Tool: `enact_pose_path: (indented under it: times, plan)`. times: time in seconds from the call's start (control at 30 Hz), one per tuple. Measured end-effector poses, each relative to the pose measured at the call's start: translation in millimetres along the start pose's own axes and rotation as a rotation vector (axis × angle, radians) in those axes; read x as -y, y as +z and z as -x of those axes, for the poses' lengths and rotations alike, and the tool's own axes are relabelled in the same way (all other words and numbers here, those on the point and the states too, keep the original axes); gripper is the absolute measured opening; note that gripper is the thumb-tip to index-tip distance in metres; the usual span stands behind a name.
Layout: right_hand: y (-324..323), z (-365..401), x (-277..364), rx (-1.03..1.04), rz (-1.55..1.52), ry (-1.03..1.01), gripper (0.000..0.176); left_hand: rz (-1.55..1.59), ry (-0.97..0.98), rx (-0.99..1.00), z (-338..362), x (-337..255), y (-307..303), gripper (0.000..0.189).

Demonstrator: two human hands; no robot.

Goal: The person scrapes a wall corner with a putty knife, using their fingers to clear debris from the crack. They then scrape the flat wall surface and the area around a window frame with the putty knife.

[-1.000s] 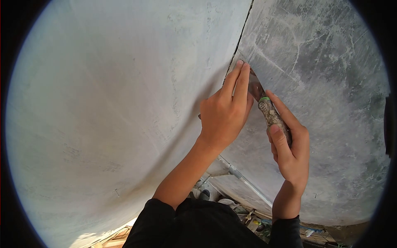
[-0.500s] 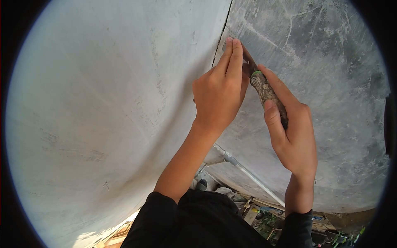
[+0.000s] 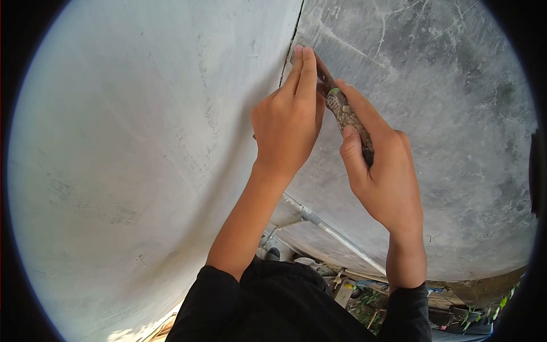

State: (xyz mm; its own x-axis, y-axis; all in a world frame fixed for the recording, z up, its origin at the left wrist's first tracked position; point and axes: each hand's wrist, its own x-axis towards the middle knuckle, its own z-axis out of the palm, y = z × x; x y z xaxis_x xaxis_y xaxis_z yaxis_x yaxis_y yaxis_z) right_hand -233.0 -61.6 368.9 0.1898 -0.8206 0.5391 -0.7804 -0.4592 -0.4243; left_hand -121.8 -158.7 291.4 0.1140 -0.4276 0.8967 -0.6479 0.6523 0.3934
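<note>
My right hand (image 3: 384,168) is closed around the worn, dirt-caked handle (image 3: 346,114) of a trowel-like hand tool, which has a green ring at its neck. The tool's brown metal part (image 3: 323,73) runs up and left along the wall. Against this tool lies my left hand (image 3: 288,117), index and middle fingers stretched upward with their tips by the wall joint. Its other fingers are curled under and hidden. A small dark tip (image 3: 254,137) pokes out at the left side of this hand; what it belongs to is hidden. The dark joint (image 3: 296,28) passes just above the fingertips.
A smooth pale wall (image 3: 131,142) fills the left. On the right stands a mottled grey cement wall (image 3: 467,125). A light pipe (image 3: 342,236) crosses below my hands. Plants (image 3: 470,316) and mixed debris (image 3: 345,290) lie at the bottom.
Both hands and the tool appear slightly further left and up in the view. The walls and pipe have shifted left too, so the camera has turned a little. Both hands keep their hold.
</note>
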Motion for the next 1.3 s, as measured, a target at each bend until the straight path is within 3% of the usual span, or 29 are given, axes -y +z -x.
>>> enact_pose_path:
  times: [0.37, 0.57, 0.67, 0.93, 1.0, 1.03, 1.3]
  plan:
    - [-6, 4, 12, 0.045, 0.059, 0.121, 0.044, 0.02, -0.012, 0.081, -4, -3, -10, 0.06]
    - [2, 10, 13, -0.038, 0.019, 0.1, 0.042, -0.009, -0.013, 0.058, 1, -3, -5, 0.059]
    - [6, 6, 7, -0.062, 0.002, 0.044, 0.042, -0.018, 0.095, -0.038, -4, 11, 0, 0.056]
    - [-1, 9, 13, -0.029, 0.012, 0.125, 0.04, 0.008, -0.006, 0.066, 1, -5, -5, 0.056]
    - [2, -11, 18, -0.019, 0.023, 0.063, 0.038, -0.018, 0.015, 0.0, -4, 3, -3, 0.056]
    - [0, -10, 20, -0.019, 0.026, 0.054, 0.037, 0.038, -0.067, 0.076, -9, 5, -5, 0.058]
    - [-10, 2, 24, 0.023, 0.034, 0.118, 0.034, -0.042, 0.036, 0.095, -4, -2, -10, 0.057]
